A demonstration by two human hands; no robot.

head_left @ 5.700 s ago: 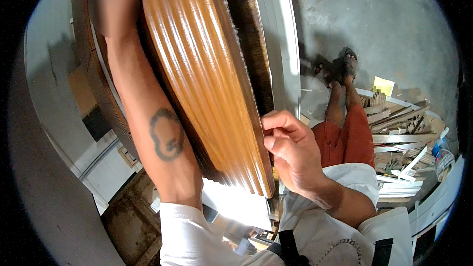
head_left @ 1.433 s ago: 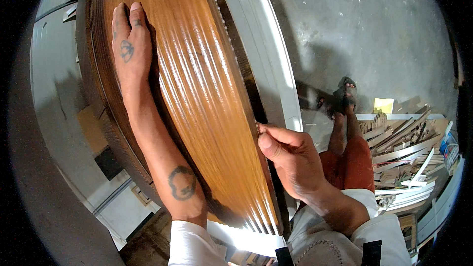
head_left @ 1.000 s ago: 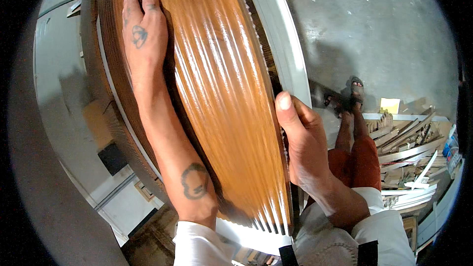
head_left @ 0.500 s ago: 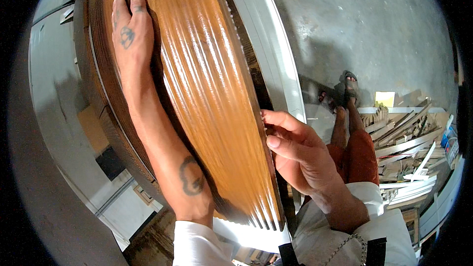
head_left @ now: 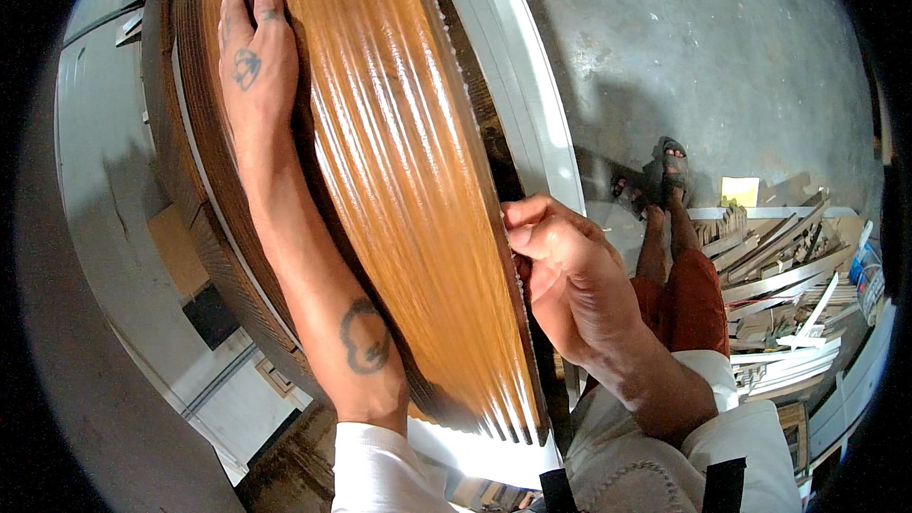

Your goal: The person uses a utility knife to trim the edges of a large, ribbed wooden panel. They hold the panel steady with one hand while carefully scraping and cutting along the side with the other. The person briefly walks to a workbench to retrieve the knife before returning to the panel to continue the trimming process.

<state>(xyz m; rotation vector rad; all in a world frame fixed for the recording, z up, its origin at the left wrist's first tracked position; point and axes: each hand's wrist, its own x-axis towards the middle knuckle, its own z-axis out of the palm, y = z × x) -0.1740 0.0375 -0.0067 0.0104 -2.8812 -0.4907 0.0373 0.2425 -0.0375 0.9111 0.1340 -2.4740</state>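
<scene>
A stack of long, glossy orange-brown ribbed panels [head_left: 399, 171] stands on edge in front of me, leaning against a white frame [head_left: 508, 66]. My left hand [head_left: 255, 62] lies flat on the upper left face of the stack, fingers together and pointing up. My right hand [head_left: 556, 252] pinches the right edge of the front panel about halfway down, thumb and fingers closed on the thin edge. My forearms come in from the bottom in white sleeves.
A grey concrete floor [head_left: 722, 47] lies to the right. My legs in red shorts and sandalled feet [head_left: 665, 171] show below. A pile of pale wood offcuts [head_left: 788, 294] lies at the right edge. Grey cabinets and a box [head_left: 180, 247] sit at the left.
My left hand has stayed high on the stack's face, shifting slightly. My right hand has gone from flat against the right side to pinching the panel's edge.
</scene>
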